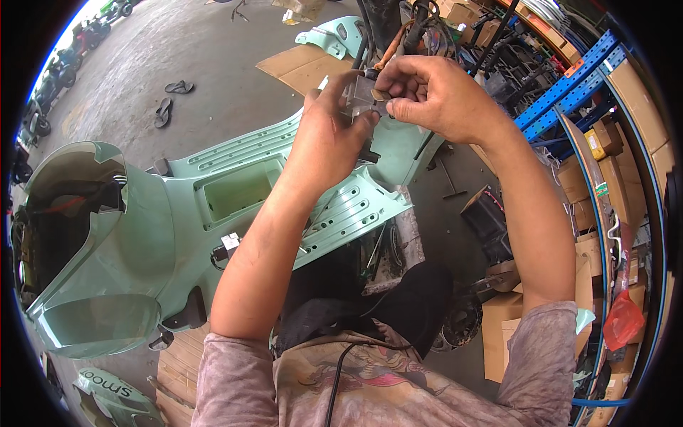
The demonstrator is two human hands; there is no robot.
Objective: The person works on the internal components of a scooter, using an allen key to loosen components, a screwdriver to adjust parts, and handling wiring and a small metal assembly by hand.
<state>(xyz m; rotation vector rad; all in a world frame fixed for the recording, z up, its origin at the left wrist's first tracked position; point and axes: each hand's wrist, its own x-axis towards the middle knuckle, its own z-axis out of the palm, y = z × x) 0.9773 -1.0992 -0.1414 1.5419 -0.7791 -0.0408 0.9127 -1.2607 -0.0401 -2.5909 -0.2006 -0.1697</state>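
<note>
My left hand (331, 132) is closed around a small grey box-shaped part (364, 91), held up above the scooter's footboard. At its right side, my right hand (434, 96) has thumb and fingers pinched together against the part. Something small and brownish shows at those fingertips, too small to name. Below both hands lies the mint-green scooter body (163, 213), with a rectangular opening and slotted footboard panels (356, 206). A small black part with a white connector (229, 243) sits beside my left forearm.
Sandals (163, 112) lie on the grey floor at the left. A flat cardboard sheet (295, 65) and a mint-green panel (334, 35) are beyond my hands. Blue shelving (569, 85) with cartons and parts lines the right. A loose green panel (117, 398) rests at lower left.
</note>
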